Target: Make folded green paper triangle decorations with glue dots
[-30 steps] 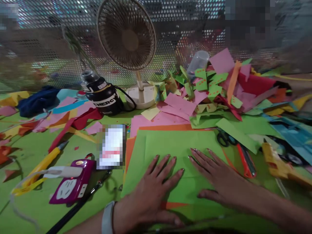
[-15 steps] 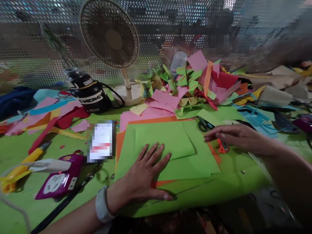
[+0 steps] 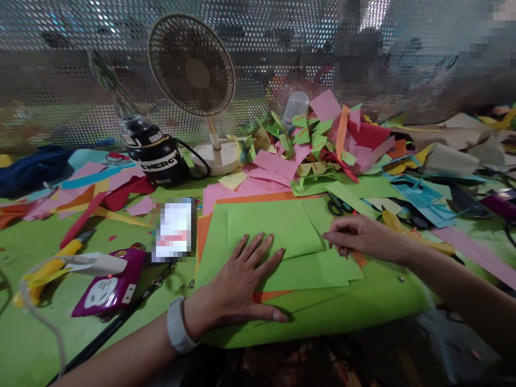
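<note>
My left hand [image 3: 242,282] lies flat with its fingers spread on a smaller light-green sheet [image 3: 270,223], which rests on larger green sheets [image 3: 314,274]. Orange paper [image 3: 202,236] and pink paper [image 3: 212,194] stick out from under them. At the right edge of the smaller sheet, my right hand [image 3: 355,235] has its fingers curled together; whether something small is between them, I cannot make out. Black-handled scissors [image 3: 336,206] lie just behind that hand.
A phone [image 3: 174,228], a purple pouch [image 3: 110,282] and a yellow-handled tool [image 3: 52,269] lie at the left. Behind stand a black bottle [image 3: 159,158], a fan [image 3: 197,72] and a heap of paper scraps [image 3: 282,161]. More scissors [image 3: 413,217] lie at the right.
My right hand has moved left and down to the smaller sheet's edge, and its fingers have curled in. My left hand stays flat on the paper. The view has shifted slightly.
</note>
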Demonstrator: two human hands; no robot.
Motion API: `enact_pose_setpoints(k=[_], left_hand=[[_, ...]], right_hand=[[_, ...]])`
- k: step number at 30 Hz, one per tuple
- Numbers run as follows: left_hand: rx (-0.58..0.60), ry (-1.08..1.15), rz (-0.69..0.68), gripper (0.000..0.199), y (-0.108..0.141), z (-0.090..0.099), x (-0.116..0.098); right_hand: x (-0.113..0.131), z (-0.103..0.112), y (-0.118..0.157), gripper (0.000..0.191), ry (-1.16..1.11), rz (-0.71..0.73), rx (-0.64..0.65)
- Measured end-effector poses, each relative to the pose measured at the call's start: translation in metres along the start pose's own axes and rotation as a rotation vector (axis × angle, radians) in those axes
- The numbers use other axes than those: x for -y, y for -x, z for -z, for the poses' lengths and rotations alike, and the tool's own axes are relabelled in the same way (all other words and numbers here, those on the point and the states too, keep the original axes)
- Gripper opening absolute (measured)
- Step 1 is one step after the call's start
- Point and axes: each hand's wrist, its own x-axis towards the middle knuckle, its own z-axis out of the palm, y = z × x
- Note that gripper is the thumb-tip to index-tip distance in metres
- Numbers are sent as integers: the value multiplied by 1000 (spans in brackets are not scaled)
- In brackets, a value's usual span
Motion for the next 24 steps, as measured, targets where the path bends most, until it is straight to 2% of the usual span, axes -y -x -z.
enact_pose_setpoints(k=[4,7,10,13,18,24], left_hand=[[-3,6,-1,108,1,-1,1],[17,13,4,108,0,0,0],[53,21,19,109,-1,3,-1],[76,19,25,110,-1,4,-1],[42,-23,11,109,1,0,0],[44,-67,-11,108,1,3,0]], right_hand=[[20,-27,-27,49,44,-141,264],[25,-43,-49,42,108,-221,337],[24,-49,-63,42,151,-299,409],[21,-51,-68,44,144,-308,423],[14,-48,-68,51,100,-323,426],[-11,-21,-52,56,80,-346,366]])
